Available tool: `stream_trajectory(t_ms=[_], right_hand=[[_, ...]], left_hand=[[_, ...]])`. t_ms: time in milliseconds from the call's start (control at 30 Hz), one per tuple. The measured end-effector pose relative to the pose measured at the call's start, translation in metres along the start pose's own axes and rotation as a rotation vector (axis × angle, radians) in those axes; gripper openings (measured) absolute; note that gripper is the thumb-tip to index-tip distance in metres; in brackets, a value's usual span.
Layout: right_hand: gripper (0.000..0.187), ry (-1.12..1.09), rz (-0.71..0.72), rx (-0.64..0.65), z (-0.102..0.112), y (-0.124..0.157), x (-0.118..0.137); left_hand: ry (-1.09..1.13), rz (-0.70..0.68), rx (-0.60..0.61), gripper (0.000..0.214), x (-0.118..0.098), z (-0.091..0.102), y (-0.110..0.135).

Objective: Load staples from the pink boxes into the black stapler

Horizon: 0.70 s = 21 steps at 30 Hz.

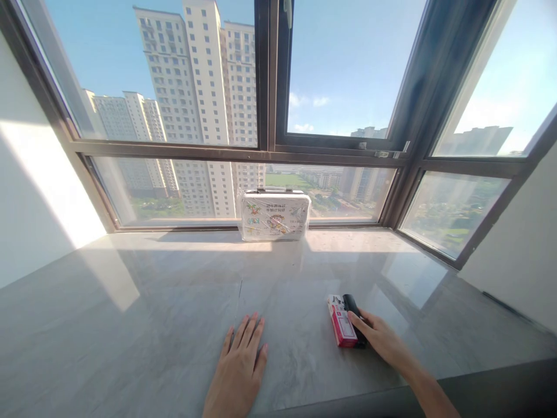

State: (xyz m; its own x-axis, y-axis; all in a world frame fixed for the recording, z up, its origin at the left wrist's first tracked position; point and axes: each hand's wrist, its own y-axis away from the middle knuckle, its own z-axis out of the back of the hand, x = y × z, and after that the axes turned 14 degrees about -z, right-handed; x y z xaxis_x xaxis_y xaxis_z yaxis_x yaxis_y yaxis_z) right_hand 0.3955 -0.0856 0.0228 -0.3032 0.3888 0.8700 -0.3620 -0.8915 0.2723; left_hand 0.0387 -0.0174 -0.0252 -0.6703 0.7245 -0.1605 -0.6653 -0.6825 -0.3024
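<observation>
My left hand [238, 366] lies flat on the grey stone sill [152, 313], palm down, fingers stretched out and close together, holding nothing. My right hand [380, 337] reaches in from the lower right, and its fingers rest against a small black object [353, 310] that lies beside a red and white packet [342, 321]. Both items lie on the sill just left of that hand. The fingers touch the black item's side; whether they grip it is unclear.
A white printed case with a handle [275, 216], wrapped in clear film, stands upright against the window at the back centre. Dark window frames [265, 145] border the sill. White walls close both sides. The sill's dark front edge [478, 386] runs along the lower right.
</observation>
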Motion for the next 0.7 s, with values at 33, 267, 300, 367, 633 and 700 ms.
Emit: stream_trajectory(t_ms=[33, 267, 300, 367, 633, 700], right_hand=[[0.063, -0.025, -0.020, 0.020, -0.013, 0.003, 0.006], [0.063, 0.048, 0.026, -0.003, -0.116, 0.019, 0.052], [0.063, 0.069, 0.038, -0.010, -0.128, 0.020, 0.057], [0.064, 0.087, 0.053, -0.029, -0.145, 0.023, 0.063], [0.066, -0.036, -0.006, -0.047, -0.141, 0.028, 0.044], [0.064, -0.051, 0.011, -0.042, -0.138, 0.029, 0.039]], left_hand=[[0.014, 0.001, -0.007, 0.053, -0.001, 0.001, 0.000], [0.364, 0.191, -0.144, 0.050, -0.004, 0.014, -0.002], [0.440, 0.267, -0.193, 0.051, -0.007, 0.017, -0.004], [0.534, 0.386, -0.264, 0.054, -0.016, 0.024, -0.012], [0.067, 0.486, -0.199, 0.042, -0.064, 0.035, -0.036], [0.066, 0.473, -0.169, 0.030, -0.060, 0.034, -0.029]])
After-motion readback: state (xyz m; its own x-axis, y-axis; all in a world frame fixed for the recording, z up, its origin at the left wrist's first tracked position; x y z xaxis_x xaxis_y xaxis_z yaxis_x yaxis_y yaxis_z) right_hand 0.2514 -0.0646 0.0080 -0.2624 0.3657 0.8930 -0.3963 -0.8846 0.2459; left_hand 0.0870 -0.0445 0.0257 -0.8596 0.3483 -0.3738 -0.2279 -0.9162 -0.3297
